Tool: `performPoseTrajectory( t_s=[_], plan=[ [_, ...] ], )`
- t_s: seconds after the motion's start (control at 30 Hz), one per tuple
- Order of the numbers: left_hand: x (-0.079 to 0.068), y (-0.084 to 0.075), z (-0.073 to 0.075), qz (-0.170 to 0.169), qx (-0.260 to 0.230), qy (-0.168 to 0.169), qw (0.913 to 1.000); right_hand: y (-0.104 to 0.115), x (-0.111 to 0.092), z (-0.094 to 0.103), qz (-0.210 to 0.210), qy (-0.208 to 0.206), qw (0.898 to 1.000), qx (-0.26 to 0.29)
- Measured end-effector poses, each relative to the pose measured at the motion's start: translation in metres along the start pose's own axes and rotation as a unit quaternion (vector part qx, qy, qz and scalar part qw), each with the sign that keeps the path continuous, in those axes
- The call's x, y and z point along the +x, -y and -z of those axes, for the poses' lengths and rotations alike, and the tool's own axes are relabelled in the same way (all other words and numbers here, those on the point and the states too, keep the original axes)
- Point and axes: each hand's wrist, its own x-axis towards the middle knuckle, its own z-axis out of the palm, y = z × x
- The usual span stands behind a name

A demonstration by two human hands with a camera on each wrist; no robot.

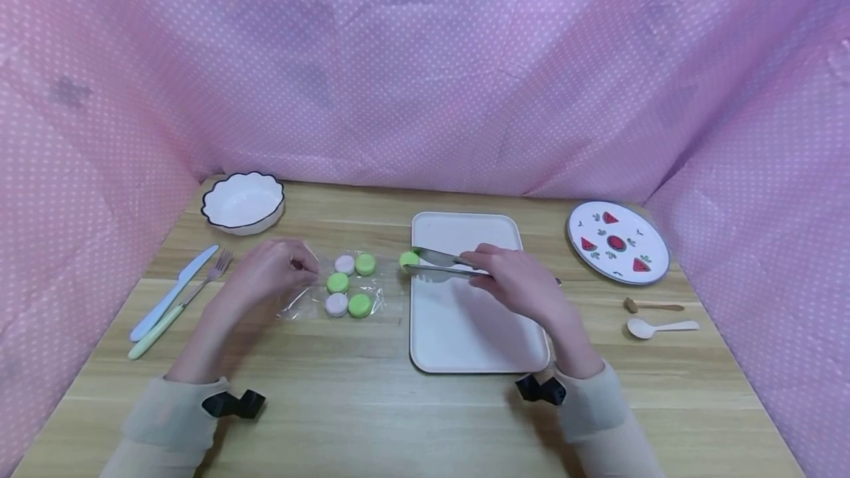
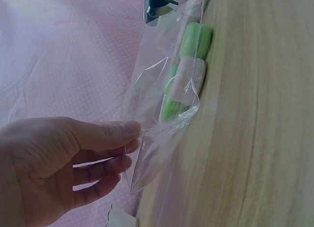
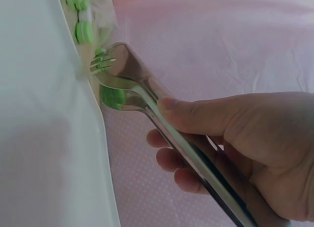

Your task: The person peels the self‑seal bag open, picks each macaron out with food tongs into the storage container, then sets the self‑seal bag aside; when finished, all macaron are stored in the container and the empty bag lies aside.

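My left hand (image 1: pixel 272 271) pinches the edge of a clear plastic bag (image 2: pixel 152 148) between thumb and fingers. Several green macarons (image 1: pixel 338 282) and pale lilac macarons (image 1: pixel 336 305) lie on the bag or inside it; I cannot tell which. Metal serving tongs (image 3: pixel 176 148), one end fork-shaped, are gripped in my right hand (image 1: pixel 518 282), thumb on one arm and fingers around the other. Between the tong tips is a green macaron (image 1: pixel 409 260), at the left edge of the white rectangular tray (image 1: pixel 465 330). Its underside is hidden.
A scalloped white bowl (image 1: pixel 243 201) stands back left, with a knife (image 1: pixel 174 293) and a fork (image 1: pixel 179 307) in front of it. At right are a watermelon-patterned plate (image 1: pixel 627 231), a small wooden utensil (image 1: pixel 654 307) and a white spoon (image 1: pixel 660 327). Pink dotted cloth (image 1: pixel 425 80) surrounds the table.
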Motion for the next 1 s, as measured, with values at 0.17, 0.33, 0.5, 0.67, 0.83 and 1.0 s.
performPoseTrajectory(
  t_s=[0.17,0.33,0.5,0.67,0.83,1.0],
  plan=[
    [0.000,0.001,0.000,0.001,0.002,0.000,1.0000,-0.022,-0.005,0.004,-0.014,-0.006,1.000,0.001],
    [-0.001,0.001,0.000,-0.005,0.004,-0.002,1.0000,-0.043,-0.007,0.002,-0.022,-0.010,1.000,-0.010],
    [-0.001,0.001,0.001,-0.005,0.008,-0.002,1.0000,-0.057,-0.008,0.000,-0.034,-0.015,0.999,-0.013],
    [-0.001,0.001,0.001,-0.011,0.004,-0.003,0.9999,-0.062,-0.008,-0.002,-0.042,-0.010,0.999,-0.012],
    [-0.001,0.001,0.002,-0.011,0.006,-0.002,0.9999,-0.064,-0.006,-0.005,-0.042,-0.006,0.999,-0.017],
    [-0.001,0.000,0.001,-0.005,0.010,0.004,0.9999,-0.065,-0.005,-0.007,-0.048,-0.005,0.999,-0.020]
  ],
)
